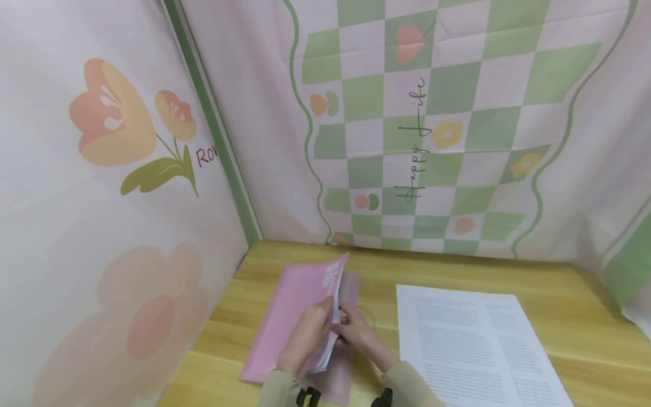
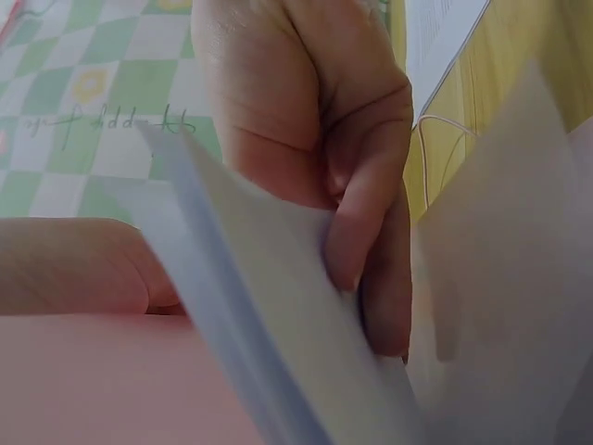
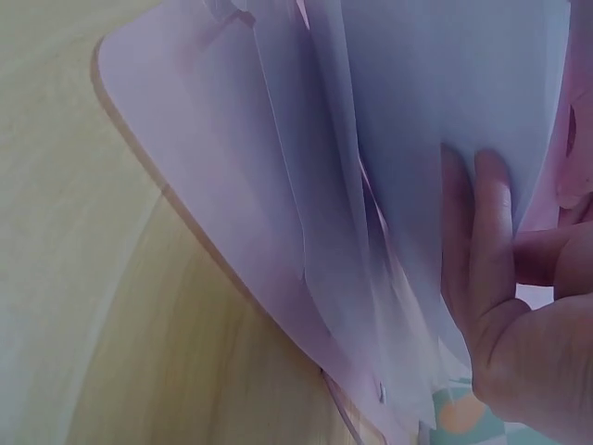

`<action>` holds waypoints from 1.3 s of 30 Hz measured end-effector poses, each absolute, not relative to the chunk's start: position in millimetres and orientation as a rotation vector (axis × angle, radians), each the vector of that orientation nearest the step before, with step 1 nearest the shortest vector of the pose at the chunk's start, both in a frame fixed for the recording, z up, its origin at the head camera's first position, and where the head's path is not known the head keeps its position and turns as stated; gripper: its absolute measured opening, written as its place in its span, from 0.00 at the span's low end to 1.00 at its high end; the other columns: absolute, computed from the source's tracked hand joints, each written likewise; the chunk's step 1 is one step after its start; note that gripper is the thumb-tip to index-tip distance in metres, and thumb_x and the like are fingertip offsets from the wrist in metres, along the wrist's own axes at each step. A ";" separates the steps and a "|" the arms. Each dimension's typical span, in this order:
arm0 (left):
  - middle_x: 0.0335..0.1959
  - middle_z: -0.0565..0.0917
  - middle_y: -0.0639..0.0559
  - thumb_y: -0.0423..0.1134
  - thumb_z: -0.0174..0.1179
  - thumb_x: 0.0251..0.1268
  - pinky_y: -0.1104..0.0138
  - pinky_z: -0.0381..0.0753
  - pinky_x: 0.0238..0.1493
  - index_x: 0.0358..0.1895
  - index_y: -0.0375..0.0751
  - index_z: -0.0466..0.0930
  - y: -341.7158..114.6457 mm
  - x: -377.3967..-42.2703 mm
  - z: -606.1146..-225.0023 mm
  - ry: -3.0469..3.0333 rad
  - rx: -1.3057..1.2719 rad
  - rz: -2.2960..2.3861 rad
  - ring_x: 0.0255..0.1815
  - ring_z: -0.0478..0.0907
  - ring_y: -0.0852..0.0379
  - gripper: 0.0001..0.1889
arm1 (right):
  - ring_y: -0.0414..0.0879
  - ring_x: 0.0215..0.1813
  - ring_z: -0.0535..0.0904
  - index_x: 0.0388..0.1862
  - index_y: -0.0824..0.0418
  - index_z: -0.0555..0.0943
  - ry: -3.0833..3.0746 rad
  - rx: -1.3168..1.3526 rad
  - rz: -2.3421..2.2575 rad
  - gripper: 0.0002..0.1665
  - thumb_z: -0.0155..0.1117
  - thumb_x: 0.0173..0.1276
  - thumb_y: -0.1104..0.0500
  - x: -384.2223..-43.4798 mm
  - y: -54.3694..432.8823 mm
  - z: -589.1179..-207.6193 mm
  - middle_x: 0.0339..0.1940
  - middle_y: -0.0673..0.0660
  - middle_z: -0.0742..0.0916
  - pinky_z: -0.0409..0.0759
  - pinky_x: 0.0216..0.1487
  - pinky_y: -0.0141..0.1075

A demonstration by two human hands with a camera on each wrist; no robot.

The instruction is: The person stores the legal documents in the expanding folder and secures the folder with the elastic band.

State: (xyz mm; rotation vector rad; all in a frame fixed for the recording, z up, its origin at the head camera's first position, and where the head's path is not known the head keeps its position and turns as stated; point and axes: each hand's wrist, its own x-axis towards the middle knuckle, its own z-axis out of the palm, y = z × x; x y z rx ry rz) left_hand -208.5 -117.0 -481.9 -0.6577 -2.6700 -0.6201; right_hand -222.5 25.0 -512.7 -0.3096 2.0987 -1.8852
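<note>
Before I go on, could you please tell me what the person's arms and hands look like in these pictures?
The left hand and right hand are bare, with no gloves. Beige sleeves end near the wrists. A small black device with a yellowish detail shows by the left wrist; another black piece shows by the right.

The pink folder [image 1: 295, 308] is smooth, slightly glossy plastic; the white sheets [image 2: 287, 269] and printed page [image 1: 458, 339] are matt paper. Counter [image 1: 218, 345]: smooth wood grain. Creased backdrop [image 1: 264, 192]: probably cloth.
</note>
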 end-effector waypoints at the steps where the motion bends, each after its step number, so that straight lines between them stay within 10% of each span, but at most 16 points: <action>1: 0.30 0.85 0.42 0.21 0.59 0.60 0.72 0.82 0.28 0.51 0.30 0.78 -116.8 -208.4 -481.5 -2.673 -0.653 -0.628 0.31 0.84 0.51 0.15 | 0.40 0.25 0.78 0.72 0.75 0.59 2.097 -0.310 -1.886 0.39 0.60 0.64 0.70 -222.7 24.5 -512.9 0.43 0.72 0.86 0.82 0.27 0.35; 19: 0.37 0.87 0.40 0.23 0.53 0.67 0.67 0.85 0.33 0.47 0.34 0.78 -114.7 -208.7 -482.0 -2.687 -0.634 -0.650 0.38 0.86 0.49 0.10 | 0.39 0.19 0.77 0.70 0.78 0.60 2.051 -0.329 -1.948 0.39 0.55 0.56 0.76 -225.8 12.5 -519.3 0.18 0.48 0.73 0.84 0.25 0.33; 39: 0.40 0.87 0.35 0.22 0.57 0.64 0.66 0.87 0.36 0.58 0.24 0.76 -116.4 -208.3 -481.1 -2.659 -0.643 -0.611 0.40 0.86 0.46 0.19 | 0.50 0.33 0.87 0.57 0.80 0.70 2.121 -0.417 -1.738 0.23 0.57 0.71 0.63 -214.4 41.2 -501.6 0.45 0.75 0.86 0.89 0.37 0.43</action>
